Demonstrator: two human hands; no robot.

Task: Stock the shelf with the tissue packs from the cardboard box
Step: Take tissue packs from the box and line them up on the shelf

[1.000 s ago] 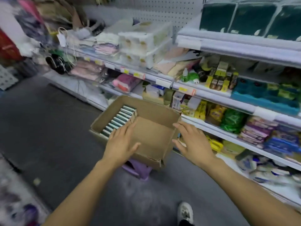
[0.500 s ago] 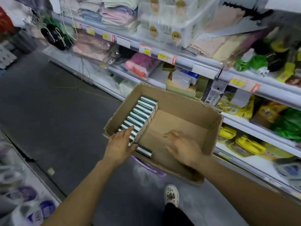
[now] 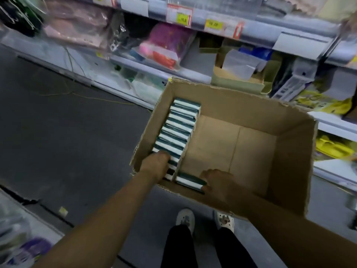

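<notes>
Down in front of our feet stands the cardboard box [image 3: 251, 105], open at the top, just beside the store shelf [image 3: 193, 76]. Along the left wall of the box we see a row of tissue packs [image 3: 179, 128], green and white, standing on edge one behind the other from the far corner to the near corner. The rest of the box floor is bare brown cardboard. Our left hand [image 3: 154, 167] reaches over the near left corner and lies on the nearest packs of the row; the fingers bend down over them, but we cannot tell if they really grip a pack or only rest there, bc the fingertips are hidden. Our right hand [image 3: 218, 182] is inside the box at the near wall, fingers curled against 1 or 2 separate packs [image 3: 190, 181] that lie flat there, next to the end of the row; the hand touches their right end, and the grip looks narrow. Behind the box the shelf carries pink and purple soft goods in plastic bags [image 3: 166, 45], yellow price tags [image 3: 182, 19] on the rail above, and yellow items [image 3: 328, 105] at the right, all blurred. Below we see our two white shoes [image 3: 185, 219] on the dark floor [image 3: 67, 132].
</notes>
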